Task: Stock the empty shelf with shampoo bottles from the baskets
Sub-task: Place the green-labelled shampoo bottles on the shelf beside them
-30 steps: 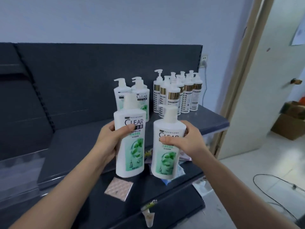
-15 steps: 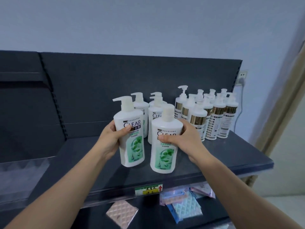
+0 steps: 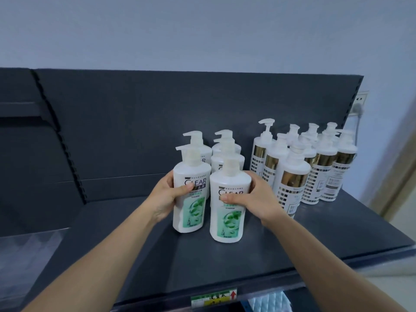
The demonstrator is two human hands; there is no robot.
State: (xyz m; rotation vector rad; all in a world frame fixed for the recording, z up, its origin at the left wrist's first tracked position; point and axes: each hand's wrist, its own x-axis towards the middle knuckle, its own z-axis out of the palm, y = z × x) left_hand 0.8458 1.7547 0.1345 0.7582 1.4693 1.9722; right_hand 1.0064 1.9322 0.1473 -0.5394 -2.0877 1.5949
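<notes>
Two white CLEAR shampoo bottles with green labels stand on the dark grey shelf. My left hand grips the left bottle from its left side, thumb across the label. My right hand grips the right bottle from its right side, thumb on the label. Both bottle bases look set on the shelf, in front of three more CLEAR bottles at the back.
Several white pump bottles with gold bands fill the shelf's right part. A dark back panel rises behind. A price tag sits on the front edge. A wall socket with a plug is at the right.
Both hands carried their bottles up from below the shelf edge and forward, and lowered them to the shelf behind the front edge. The view shifted up and left.
</notes>
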